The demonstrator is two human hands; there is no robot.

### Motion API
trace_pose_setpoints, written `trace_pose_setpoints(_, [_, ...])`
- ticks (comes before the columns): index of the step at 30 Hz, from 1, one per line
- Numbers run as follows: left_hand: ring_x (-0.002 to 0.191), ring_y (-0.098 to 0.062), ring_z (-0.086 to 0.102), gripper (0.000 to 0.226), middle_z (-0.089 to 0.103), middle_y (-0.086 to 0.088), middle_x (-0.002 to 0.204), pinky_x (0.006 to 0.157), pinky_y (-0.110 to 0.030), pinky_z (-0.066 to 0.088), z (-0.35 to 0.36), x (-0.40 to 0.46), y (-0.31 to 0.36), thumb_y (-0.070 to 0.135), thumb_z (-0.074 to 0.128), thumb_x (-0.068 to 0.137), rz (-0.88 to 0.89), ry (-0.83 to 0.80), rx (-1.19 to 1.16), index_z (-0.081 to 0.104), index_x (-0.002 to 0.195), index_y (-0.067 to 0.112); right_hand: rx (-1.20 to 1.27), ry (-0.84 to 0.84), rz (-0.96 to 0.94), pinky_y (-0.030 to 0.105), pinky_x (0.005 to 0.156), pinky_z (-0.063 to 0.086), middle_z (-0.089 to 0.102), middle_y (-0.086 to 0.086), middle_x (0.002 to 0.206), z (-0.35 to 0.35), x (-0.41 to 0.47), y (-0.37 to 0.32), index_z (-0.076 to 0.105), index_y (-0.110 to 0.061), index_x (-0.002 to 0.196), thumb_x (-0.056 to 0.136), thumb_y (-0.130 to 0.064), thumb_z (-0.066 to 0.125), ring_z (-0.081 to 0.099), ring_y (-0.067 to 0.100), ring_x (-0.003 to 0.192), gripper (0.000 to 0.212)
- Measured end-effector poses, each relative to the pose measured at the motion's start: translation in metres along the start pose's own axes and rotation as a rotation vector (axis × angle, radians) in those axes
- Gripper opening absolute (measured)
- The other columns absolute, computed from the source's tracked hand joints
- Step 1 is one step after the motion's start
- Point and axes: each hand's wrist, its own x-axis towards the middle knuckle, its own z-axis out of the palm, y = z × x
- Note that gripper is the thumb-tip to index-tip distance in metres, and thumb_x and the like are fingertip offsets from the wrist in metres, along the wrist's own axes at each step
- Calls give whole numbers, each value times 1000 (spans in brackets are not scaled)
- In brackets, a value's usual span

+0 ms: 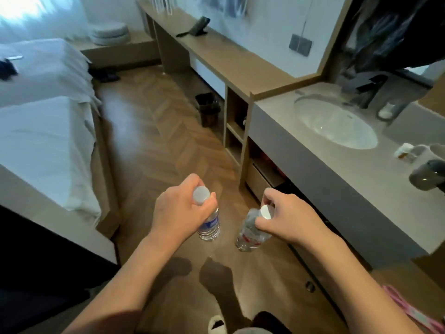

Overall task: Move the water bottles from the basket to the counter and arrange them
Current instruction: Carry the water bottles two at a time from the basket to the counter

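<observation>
Counter (337, 179) bare along near front edge, right of both hands. Sink (337, 124) takes the middle; cups (423, 153) and dark jar (428, 174) crowd the right end

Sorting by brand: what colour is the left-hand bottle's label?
Blue label, seen in the head view.

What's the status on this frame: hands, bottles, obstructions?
Left hand grips blue-label bottle by the neck. Right hand grips red-label bottle. Both over floor, counter to the right. Nothing between.

We have one head-worn view, looking steeply down and forward, close over both forearms, floor (168, 121) below; its edges seem slightly blurred.
</observation>
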Motion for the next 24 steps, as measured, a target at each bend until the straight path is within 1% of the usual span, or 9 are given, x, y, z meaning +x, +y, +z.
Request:
trace_pose_setpoints(2, [67, -22, 61, 25, 64, 2, 72, 61, -32, 47, -11, 25, -28, 45, 67, 82, -39, 28, 5, 51, 83, 26, -3, -13, -29, 40, 65, 54, 63, -7, 78, 1, 37, -23, 49, -26, 88, 71, -54, 63, 61, 19, 74, 35])
trace_pose_setpoints(5, [71, -21, 63, 25, 65, 4, 75, 67, -40, 56, -22, 66, -69, 50, 62, 82, -121, 58, 5, 52, 85, 28, 13, -42, -64, 39, 66, 55, 64, -8, 80, 6, 99, -58, 51, -26, 88, 71, -55, 63, 61, 19, 75, 36])
trace_pose_setpoints(7, [69, -18, 62, 25, 63, 7, 71, 65, -37, 55, -27, 97, -99, 48, 64, 82, -185, 72, -21, 52, 82, 27, 17, -75, -92, 39, 65, 55, 64, -8, 80, 10, 142, -78, 51, -26, 88, 70, -54, 63, 61, 19, 75, 35])
trace_pose_setpoints(10, [60, -16, 60, 26, 59, 7, 62, 56, -33, 52, -29, 149, -139, 45, 64, 78, -164, 151, -54, 50, 75, 23, 25, -118, -139, 39, 64, 55, 64, -8, 79, 18, 211, -102, 53, -27, 88, 70, -51, 61, 61, 14, 72, 31])
trace_pose_setpoints(12, [62, -18, 61, 25, 59, 7, 64, 58, -35, 53, -28, 192, -166, 47, 62, 76, -194, 163, -21, 50, 76, 24, 20, -133, -169, 37, 64, 54, 65, -8, 80, 25, 266, -118, 54, -28, 87, 72, -49, 61, 62, 14, 72, 26])
trace_pose_setpoints(15, [63, -15, 62, 24, 61, 7, 67, 59, -36, 54, -36, 260, -198, 46, 64, 79, -210, 168, -5, 51, 79, 26, 4, -152, -194, 36, 65, 53, 64, -9, 80, 21, 344, -146, 54, -29, 88, 73, -47, 62, 61, 14, 74, 25])
trace_pose_setpoints(18, [63, -13, 62, 28, 62, 7, 67, 57, -37, 54, -50, 328, -223, 53, 58, 77, -201, 186, -7, 52, 79, 26, -6, -118, -217, 36, 67, 54, 64, -10, 81, 9, 416, -176, 54, -30, 89, 73, -47, 63, 61, 13, 75, 25])
trace_pose_setpoints(22, [63, -9, 61, 24, 62, 8, 69, 54, -29, 49, -69, 419, -256, 45, 67, 80, -208, 252, -11, 54, 79, 25, 39, -55, -240, 26, 60, 53, 64, -11, 78, -9, 503, -213, 55, -31, 90, 77, -45, 65, 62, 8, 70, 21])
trace_pose_setpoints(24, [64, -9, 62, 25, 62, 8, 70, 54, -32, 52, -75, 463, -278, 48, 64, 79, -226, 278, -35, 55, 80, 25, 59, -30, -243, 26, 61, 55, 64, -11, 79, -15, 545, -229, 56, -31, 91, 78, -43, 65, 63, 8, 71, 20])
